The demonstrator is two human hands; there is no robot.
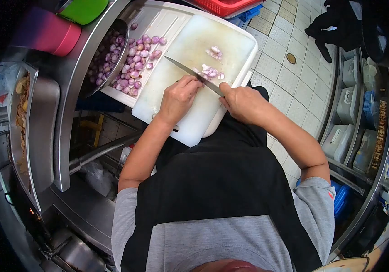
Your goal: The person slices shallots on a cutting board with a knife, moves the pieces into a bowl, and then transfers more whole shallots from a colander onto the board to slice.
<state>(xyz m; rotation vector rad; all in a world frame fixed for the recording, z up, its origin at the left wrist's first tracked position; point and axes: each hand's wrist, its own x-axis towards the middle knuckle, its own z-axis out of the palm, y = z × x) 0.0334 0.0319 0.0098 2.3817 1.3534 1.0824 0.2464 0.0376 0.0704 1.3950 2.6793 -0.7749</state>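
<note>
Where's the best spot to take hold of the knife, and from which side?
By the handle, the end the right hand wraps, coming from the near-right edge of the cutting board. The knife lies slanted, its thin bare blade pointing away to the far left past the left hand, so that end is safest.

I wear a grey short-sleeved shirt (230, 240) under a black apron (221, 181), with a small orange mark (329, 195) on my right sleeve (314, 204). My left hand (178, 97) and right hand (244, 102) are bare.
</note>
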